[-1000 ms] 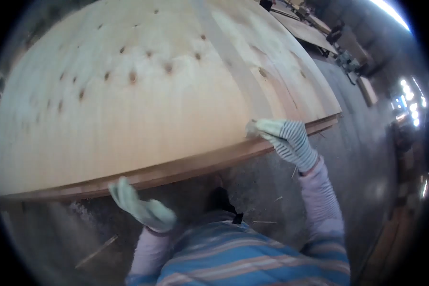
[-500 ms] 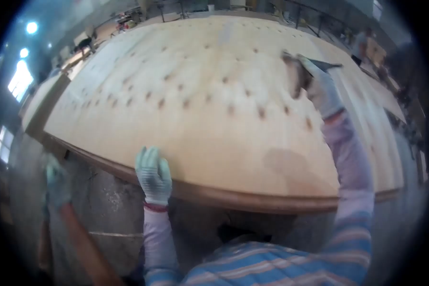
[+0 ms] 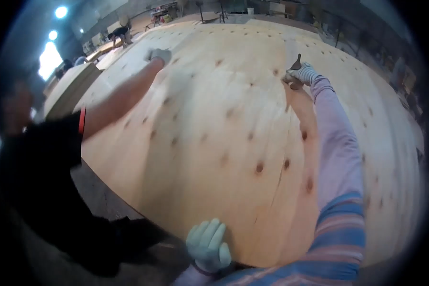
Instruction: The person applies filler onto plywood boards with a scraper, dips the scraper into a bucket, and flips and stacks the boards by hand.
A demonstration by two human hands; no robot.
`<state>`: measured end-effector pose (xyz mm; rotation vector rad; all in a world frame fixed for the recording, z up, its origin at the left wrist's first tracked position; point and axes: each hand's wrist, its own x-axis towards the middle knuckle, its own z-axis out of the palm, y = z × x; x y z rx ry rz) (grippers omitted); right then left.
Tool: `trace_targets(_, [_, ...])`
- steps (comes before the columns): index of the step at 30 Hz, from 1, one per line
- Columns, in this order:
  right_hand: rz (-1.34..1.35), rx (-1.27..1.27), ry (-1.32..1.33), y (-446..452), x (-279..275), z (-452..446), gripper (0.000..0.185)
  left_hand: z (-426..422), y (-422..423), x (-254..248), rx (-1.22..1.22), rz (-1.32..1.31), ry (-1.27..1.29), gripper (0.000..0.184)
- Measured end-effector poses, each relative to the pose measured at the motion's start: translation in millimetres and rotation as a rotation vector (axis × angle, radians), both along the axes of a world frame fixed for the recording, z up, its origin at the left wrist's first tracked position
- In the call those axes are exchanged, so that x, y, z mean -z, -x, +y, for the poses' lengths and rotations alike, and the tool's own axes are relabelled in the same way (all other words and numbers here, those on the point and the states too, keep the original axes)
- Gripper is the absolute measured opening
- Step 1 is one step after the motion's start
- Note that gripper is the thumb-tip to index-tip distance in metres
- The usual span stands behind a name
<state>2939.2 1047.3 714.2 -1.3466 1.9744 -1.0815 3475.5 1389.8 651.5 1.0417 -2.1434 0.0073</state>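
A large pale wooden sheet (image 3: 214,157) with dark knots spreads in front of me. My right hand (image 3: 304,75), in a striped glove, is stretched far over the sheet and closed on a small dark tool, perhaps a scraper or knife (image 3: 297,63). Part of the tool is hidden by my fingers. Near the sheet's front edge, my gloved left hand (image 3: 209,245) rests with its fingers extended and nothing visible in it.
At the left a co-worker in a black top (image 3: 38,176) leans over the sheet, a gloved hand (image 3: 160,56) reaching across it. Stacked boards (image 3: 71,88) lie behind. Another person (image 3: 121,34) bends at the far left.
My right hand has stayed out over the sheet with the tool, while the view has shifted forward. The co-worker's arm has moved from below the edge to over the sheet.
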Motion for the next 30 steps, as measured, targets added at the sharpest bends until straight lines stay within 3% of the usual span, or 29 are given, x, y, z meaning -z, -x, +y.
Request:
trace_targets(1, [0.231,-0.154,0.048,-26.8,-3.8,22.8,0.035,-4.7,-0.1,0.2,0.024,0.011,-0.003,0.037])
trace_targets(3, [0.377,-0.117,0.046,-78.1,-0.3,84.5,0.030,-6.4,-0.3,0.5,0.056,0.041,0.020,0.037])
trace_targets(4, [0.240,-0.203,0.152,-109.0,8.1,118.4,0.028,-4.7,-2.0,2.8,0.067,0.054,0.044,0.038])
trace_targets(7, [-0.002,-0.290,0.042,-220.4,-5.2,245.6,0.031,-8.1,-20.0,22.6,0.397,0.330,0.205,0.036])
trace_targets(9, [-1.057,-0.290,0.168,-283.4,5.3,320.2,0.027,-14.0,-45.0,35.9,0.619,0.466,0.185,0.033])
trace_targets(10, [-0.374,-0.345,0.226,-318.0,4.9,353.2,0.023,-14.0,-58.0,42.2,0.679,0.542,0.132,0.033])
trace_targets(11, [0.313,-0.236,0.275,-352.9,4.6,386.6,0.026,-10.2,-71.7,46.6,0.650,0.603,0.080,0.034])
trace_targets(12, [0.504,-0.175,0.270,-389.4,-3.0,410.7,0.025,-6.7,-90.2,52.2,0.692,0.651,0.014,0.034])
trace_targets(13, [0.688,-0.120,0.258,-422.2,-8.1,430.0,0.025,-1.6,-107.6,57.8,0.713,0.662,-0.114,0.035])
trace_targets(14, [0.657,-0.061,0.347,-445.9,-3.4,441.8,0.024,5.6,-118.7,64.2,0.723,0.675,-0.242,0.036])
trace_targets(16, [0.851,0.126,0.302,-481.7,8.7,454.1,0.023,27.9,-126.2,70.8,0.698,0.762,-0.700,0.038])
trace_targets(17, [0.790,0.218,0.294,-494.4,13.3,461.6,0.023,41.4,-122.6,63.0,0.716,0.911,-1.156,0.043])
trace_targets(18, [0.711,0.296,0.297,-506.2,19.8,468.0,0.023,46.9,-111.4,89.1,0.873,1.066,-1.616,0.051])
trace_targets(19, [0.617,0.337,0.321,-517.8,26.7,467.7,0.023,53.4,-101.8,113.9,0.862,1.202,-2.105,0.059])
trace_targets(20, [0.028,0.559,0.388,-541.3,21.8,467.9,0.023,46.3,-102.1,82.2,1.217,1.128,-2.314,0.064])
trace_targets(21, [-0.073,0.626,0.439,-553.7,20.7,472.2,0.024,49.8,-103.1,43.0,0.865,1.052,-2.641,0.067])
trace_targets(22, [-0.018,0.679,0.419,-564.0,20.2,483.3,0.023,55.7,-100.6,38.2,0.887,1.032,-2.775,0.066])
trace_targets(23, [0.164,0.625,0.539,-566.2,37.5,498.2,0.022,66.5,-86.3,61.2,1.239,1.116,-2.888,0.065])
trace_targets(24, [0.116,0.700,0.487,-578.2,34.8,514.2,0.022,75.8,-71.3,84.3,1.641,1.157,-2.971,0.064])
trace_targets(26, [0.295,0.757,0.606,-573.9,67.6,552.4,0.024,110.3,-54.6,60.3,0.833,1.289,-2.795,0.057])
trace_targets(27, [0.240,0.850,0.606,-571.7,68.3,573.5,0.024,128.5,-51.5,41.1,1.058,1.165,-2.642,0.051])
trace_targets(28, [0.197,0.961,0.611,-571.3,66.6,595.0,0.024,154.6,-45.3,14.4,0.917,1.156,-2.457,0.050])
trace_targets(29, [0.179,1.133,0.581,-569.2,66.5,617.3,0.024,176.2,-26.8,13.1,1.520,1.116,-2.546,0.050])
trace_targets(30, [0.159,1.238,0.588,-561.9,76.3,647.2,0.027,208.7,-18.5,11.9,1.771,0.929,-2.321,0.051])
